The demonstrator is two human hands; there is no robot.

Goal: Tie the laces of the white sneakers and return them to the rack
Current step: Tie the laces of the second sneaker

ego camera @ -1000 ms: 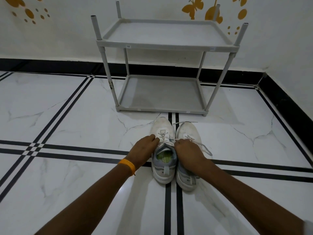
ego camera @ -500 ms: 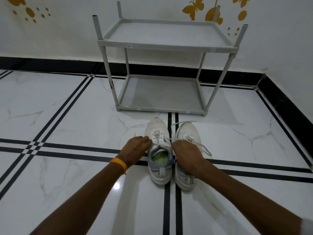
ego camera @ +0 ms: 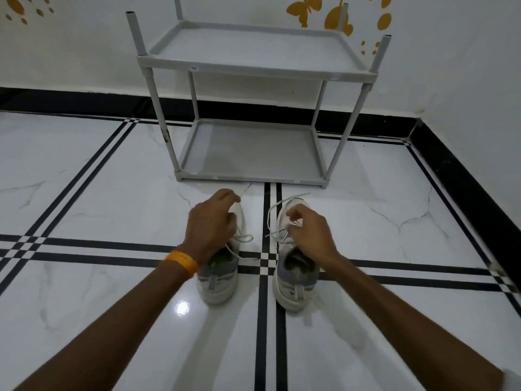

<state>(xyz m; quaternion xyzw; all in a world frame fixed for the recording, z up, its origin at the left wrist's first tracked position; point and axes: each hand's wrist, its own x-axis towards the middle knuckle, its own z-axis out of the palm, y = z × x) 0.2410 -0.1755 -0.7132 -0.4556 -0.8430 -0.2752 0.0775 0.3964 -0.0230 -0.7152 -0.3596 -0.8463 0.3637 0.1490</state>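
Two white sneakers with grey heels stand on the tiled floor, toes toward the rack. My left hand (ego camera: pixel 211 224), with an orange wristband, curls over the forefoot of the left sneaker (ego camera: pixel 217 280) and hides its toe; a loose lace (ego camera: pixel 244 238) trails out beside it. My right hand (ego camera: pixel 310 232) sits over the tongue of the right sneaker (ego camera: pixel 296 283), fingertips pinched on its untied lace (ego camera: pixel 272 218), which loops out toward the toe. A gap of floor separates the two shoes. The grey two-tier rack (ego camera: pixel 253 70) stands just beyond them with nothing on either shelf.
The rack's lower shelf (ego camera: pixel 248 177) rests on the floor against a white wall with a black skirting (ego camera: pixel 465 176) that turns along the right. Orange butterfly decals mark the wall. Black lines cross the white marble floor (ego camera: pixel 98 306).
The sneakers, side by side and touching before, now stand apart. My left hand moved forward onto the left shoe's front; my right hand shifted onto the right shoe's laces.
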